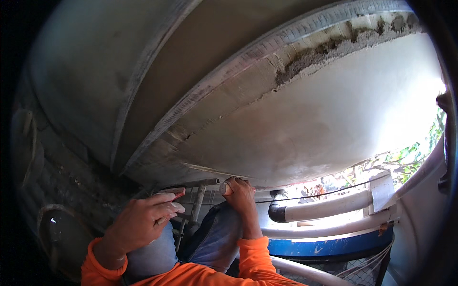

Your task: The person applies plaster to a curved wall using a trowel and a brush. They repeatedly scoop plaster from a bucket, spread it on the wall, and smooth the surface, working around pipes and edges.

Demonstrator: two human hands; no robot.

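My left hand (148, 218) is raised over my left knee, its dusty fingers closed together. A small red piece (180, 193) shows at its fingertips; I cannot tell what kind of thing it is. My right hand (240, 193) is curled closed above my other knee, close to the lower edge of the big grey plastered surface (305, 128). A pale rounded end pokes out beside its thumb, and the rest of what it grips is hidden. Just left of that hand is the open end of a metal pipe (208, 182).
Two long ridged strips (243, 55) curve across the plastered surface, with rough wet mortar (324, 55) beyond. At right run pale plastic pipes (329, 205) with a dark elbow, a thin black cable and a blue band (334, 245). A round container (64, 233) stands in shadow at lower left.
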